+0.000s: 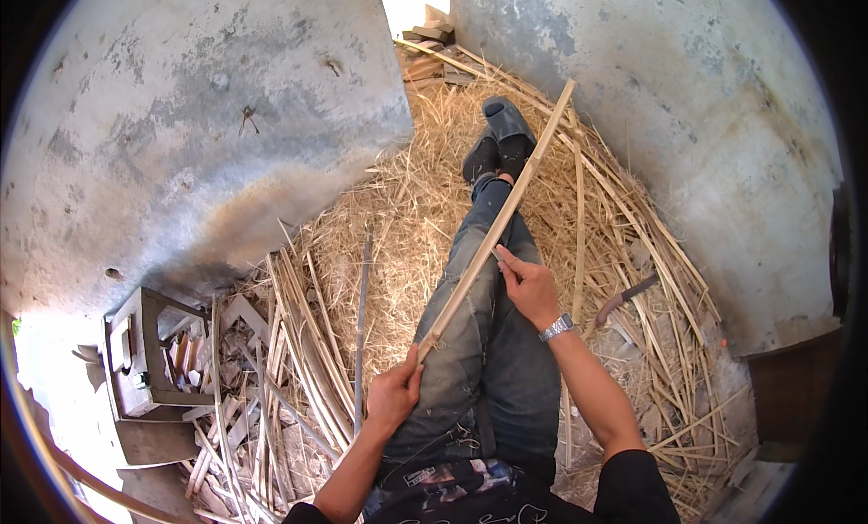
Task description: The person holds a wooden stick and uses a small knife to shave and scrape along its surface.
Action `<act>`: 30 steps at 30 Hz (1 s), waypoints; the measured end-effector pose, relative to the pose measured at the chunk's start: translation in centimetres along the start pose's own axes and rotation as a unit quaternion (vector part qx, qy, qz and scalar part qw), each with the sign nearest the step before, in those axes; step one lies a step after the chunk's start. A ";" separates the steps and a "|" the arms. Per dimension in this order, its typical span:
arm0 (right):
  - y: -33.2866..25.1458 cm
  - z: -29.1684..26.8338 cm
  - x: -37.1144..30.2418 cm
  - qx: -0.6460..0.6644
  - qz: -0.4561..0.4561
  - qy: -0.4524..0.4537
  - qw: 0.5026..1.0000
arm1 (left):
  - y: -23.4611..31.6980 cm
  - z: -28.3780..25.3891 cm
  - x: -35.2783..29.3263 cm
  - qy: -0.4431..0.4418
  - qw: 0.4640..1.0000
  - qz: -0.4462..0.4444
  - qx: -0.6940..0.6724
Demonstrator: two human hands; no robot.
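A long pale strip of split bamboo or wood [497, 226] slants across my outstretched legs, its far end up beyond my feet. Its near end is in the closed fingers of my left hand [394, 396], over my left thigh. My right hand [532, 292], with a metal watch [557, 327] on its wrist, is pinched at the strip's right edge about midway along. Between its fingertips shows the tip of a small grey flat piece [496, 253], touching the strip; its kind is too small to tell.
Straw-like shavings [389, 226] cover the floor. Long strips [651, 226] lie curved along the right wall, and more strips [303, 334] lie at left. A knife [624, 298] with a brown handle rests right of my legs. An old frame [149, 361] stands at left.
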State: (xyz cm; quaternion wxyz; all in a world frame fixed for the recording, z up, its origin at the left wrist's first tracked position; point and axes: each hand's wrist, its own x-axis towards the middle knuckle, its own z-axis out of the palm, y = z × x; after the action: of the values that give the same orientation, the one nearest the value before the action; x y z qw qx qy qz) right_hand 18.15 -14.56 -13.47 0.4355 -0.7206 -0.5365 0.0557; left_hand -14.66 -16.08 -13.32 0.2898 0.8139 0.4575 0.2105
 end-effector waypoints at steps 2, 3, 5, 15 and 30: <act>1.0 0.3 -0.2 -0.023 -0.024 0.008 0.999 | 0.1 0.3 0.1 0.005 1.000 0.009 0.010; 0.8 0.7 -0.4 -0.018 -0.015 0.008 1.000 | 0.0 0.2 0.0 0.011 1.000 0.016 0.023; 0.8 1.0 -0.9 -0.012 -0.004 0.005 1.000 | 0.1 0.3 -0.1 0.011 0.999 0.014 0.029; 0.7 1.3 -2.6 0.021 -0.070 -0.037 0.997 | -0.3 0.6 0.0 0.017 0.999 0.021 0.035; 1.3 1.8 -0.8 -0.004 -0.063 -0.013 0.998 | 0.0 0.4 0.3 0.003 1.000 0.000 0.015</act>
State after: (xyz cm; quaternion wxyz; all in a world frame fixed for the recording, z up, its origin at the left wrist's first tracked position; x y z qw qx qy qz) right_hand 17.77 -14.28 -15.83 0.4284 -0.6863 -0.5867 0.0360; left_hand -14.28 -15.97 -13.65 0.2763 0.8178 0.4609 0.2059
